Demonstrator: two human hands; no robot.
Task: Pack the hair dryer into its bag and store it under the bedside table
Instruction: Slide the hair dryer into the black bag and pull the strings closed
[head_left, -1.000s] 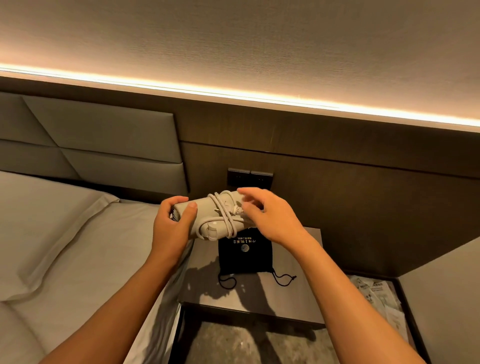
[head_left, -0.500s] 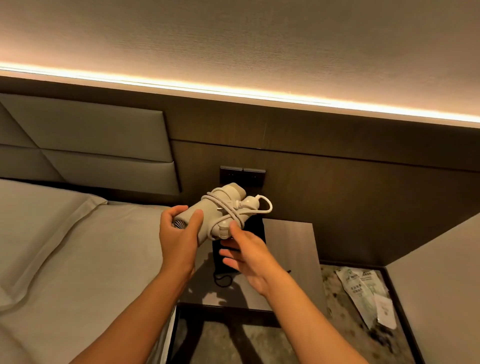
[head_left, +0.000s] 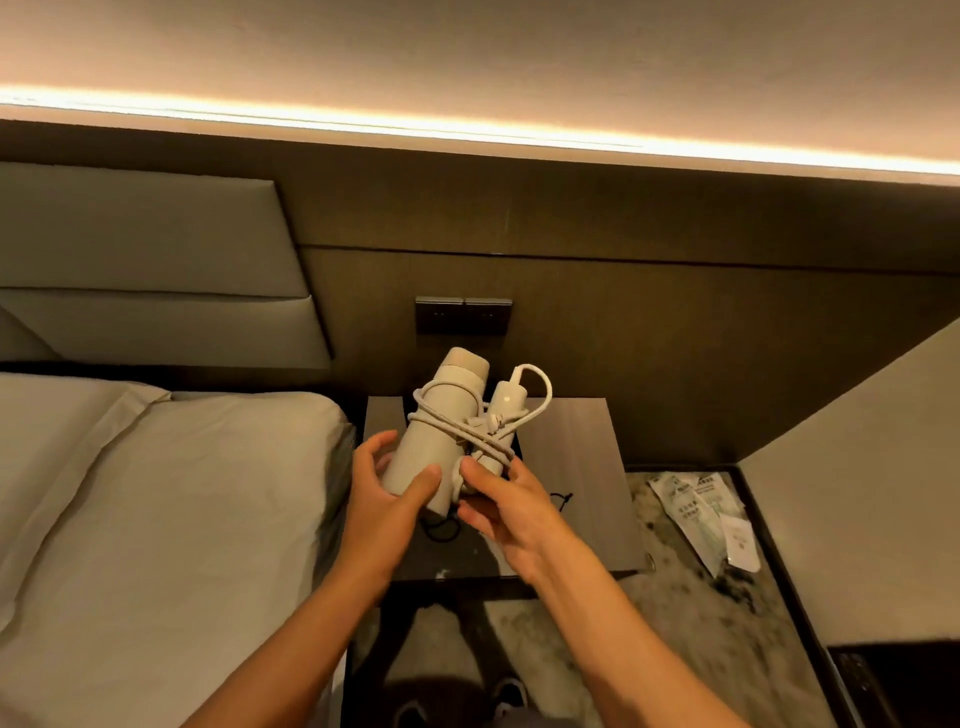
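Note:
A cream hair dryer (head_left: 441, 436) with its cord wound around the body and folded handle is held above the bedside table (head_left: 576, 467), nozzle pointing up and away. My left hand (head_left: 384, 499) cups the rear end of its barrel. My right hand (head_left: 509, 504) grips the folded handle and cord from below right. The plug (head_left: 506, 405) sticks up beside the barrel. The black drawstring bag lies on the table under my hands, mostly hidden; only its cords (head_left: 563, 500) show.
A bed with a grey sheet (head_left: 156, 519) lies left of the table. A dark socket panel (head_left: 464, 315) sits on the wall behind. Plastic-wrapped packets (head_left: 701, 514) rest on the speckled floor at right. My shoes show below the table's front edge.
The dryer has turned from lying sideways to pointing up and away. My right hand went from its top to beneath the handle. The view has tilted down and the bag is now covered.

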